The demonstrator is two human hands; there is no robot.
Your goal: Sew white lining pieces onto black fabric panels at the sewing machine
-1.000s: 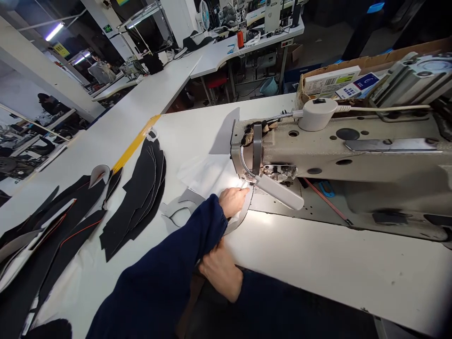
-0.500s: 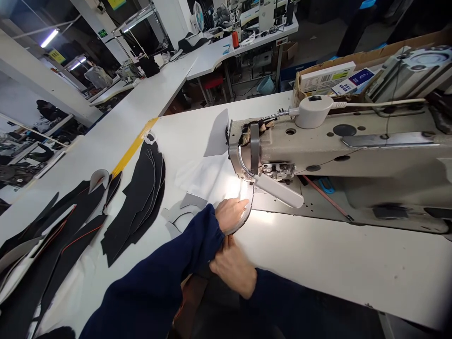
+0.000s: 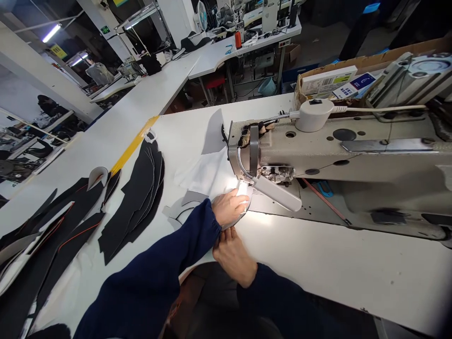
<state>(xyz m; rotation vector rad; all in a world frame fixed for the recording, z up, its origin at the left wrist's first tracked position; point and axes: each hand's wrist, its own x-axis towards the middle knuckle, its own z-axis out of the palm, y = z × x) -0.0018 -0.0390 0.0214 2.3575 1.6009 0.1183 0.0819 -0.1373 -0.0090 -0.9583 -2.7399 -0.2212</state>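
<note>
Right hand (image 3: 235,256) has slid up to the white table's (image 3: 318,254) near edge, centre frame. Its fingertips are tucked under the left cuff, so I cannot tell the grip. Left hand (image 3: 229,207) lies palm-down, unclenched, pressing the curved grey cut fabric piece (image 3: 176,211) flat, just left of the beige sewing machine (image 3: 318,146), under its lamp (image 3: 278,193).

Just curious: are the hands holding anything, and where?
The left hand presses a grey curved piece flat beside the sewing machine; the right hand seems to pinch its near edge.
</note>
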